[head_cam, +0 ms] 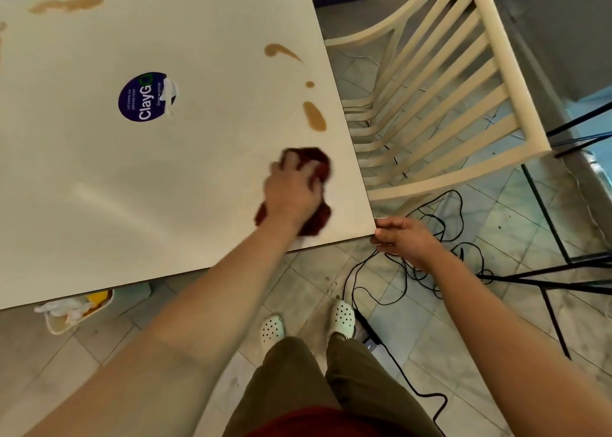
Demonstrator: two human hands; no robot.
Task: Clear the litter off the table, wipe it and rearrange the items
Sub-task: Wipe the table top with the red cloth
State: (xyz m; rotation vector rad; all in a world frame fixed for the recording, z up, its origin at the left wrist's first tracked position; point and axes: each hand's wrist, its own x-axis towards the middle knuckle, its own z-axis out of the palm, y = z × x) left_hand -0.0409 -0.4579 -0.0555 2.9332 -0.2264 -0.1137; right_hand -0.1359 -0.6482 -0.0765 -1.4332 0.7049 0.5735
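Cloth: dark red, bunched, on the table near its right front corner, under your left hand. Your fingers curl over and into the wad and grip it; motion blur hides exactly how much is pinched. It looks soft, light and floppy, so it should crumple and slide easily on the smooth top. Best to hold it from above with a spread palm at the middle of the bunch and press down, not pinch an edge. Your right hand has its fingers relaxed, just touching the table corner, holding nothing. Brown spills remain: one just beyond the cloth by the right edge, another farther up. Round blue sticker sits mid-table. Wiping looks early.
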